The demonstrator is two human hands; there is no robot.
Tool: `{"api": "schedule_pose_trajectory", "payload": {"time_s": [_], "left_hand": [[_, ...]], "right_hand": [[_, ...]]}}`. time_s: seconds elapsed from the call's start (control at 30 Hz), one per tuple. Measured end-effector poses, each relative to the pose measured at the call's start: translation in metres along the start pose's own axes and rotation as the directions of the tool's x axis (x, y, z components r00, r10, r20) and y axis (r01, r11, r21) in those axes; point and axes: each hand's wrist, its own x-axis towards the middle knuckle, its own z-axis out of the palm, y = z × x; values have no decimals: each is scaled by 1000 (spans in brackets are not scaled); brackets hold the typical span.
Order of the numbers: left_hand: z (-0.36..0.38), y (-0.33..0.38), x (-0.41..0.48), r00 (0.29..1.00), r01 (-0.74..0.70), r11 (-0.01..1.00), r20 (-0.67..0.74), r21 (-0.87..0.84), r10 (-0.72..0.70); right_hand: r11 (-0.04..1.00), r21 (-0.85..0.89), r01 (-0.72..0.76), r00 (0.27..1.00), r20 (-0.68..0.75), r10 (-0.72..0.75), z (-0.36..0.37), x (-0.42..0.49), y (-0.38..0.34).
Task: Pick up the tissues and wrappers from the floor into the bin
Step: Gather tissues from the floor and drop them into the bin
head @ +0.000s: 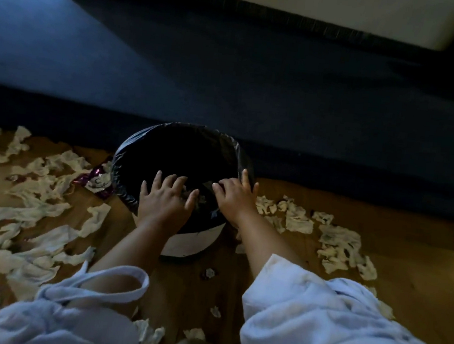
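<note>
A round white bin point(193, 245) lined with a black bag stands on the wooden floor in the middle of the view. My left hand point(165, 199) and my right hand point(236, 196) are both over its near rim, fingers spread. Crumpled pale tissue point(199, 194) shows between and under the fingertips, inside the bin's mouth; whether either hand still grips it is unclear. Torn white tissues point(38, 194) lie scattered across the floor to the left, and more tissues point(335, 245) to the right. A purple and white wrapper point(98, 182) lies against the bin's left side.
A dark blue rug point(230, 74) runs behind the bin, with a dark bed base point(293, 13) beyond it. Small tissue scraps point(211, 273) lie on the floor between my arms. My white robe sleeves point(330, 322) fill the bottom of the view.
</note>
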Motion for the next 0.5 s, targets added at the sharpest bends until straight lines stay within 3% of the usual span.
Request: {"api": "schedule_pose_trajectory", "payload": {"time_s": [0.2,0.3,0.37,0.43,0.5], "left_hand": [[-8,3,-4,997,-44,999,-59,-16,43],[-4,20,-10,960,-178,978,-239,-106,149],[3,42,-16,906,-346,904,-339,-253,252],[13,71,-29,864,-486,795,-335,-362,376],[37,91,-45,847,-532,743,-235,-406,478]], "right_hand": [[967,221,128,956,232,-179,-26,2,25],[949,230,216,958,138,-251,-38,-14,47],[951,221,217,973,33,-230,-44,-28,71],[958,219,187,982,-24,-187,-47,-43,98],[976,166,144,989,3,-146,-40,-54,130]]}}
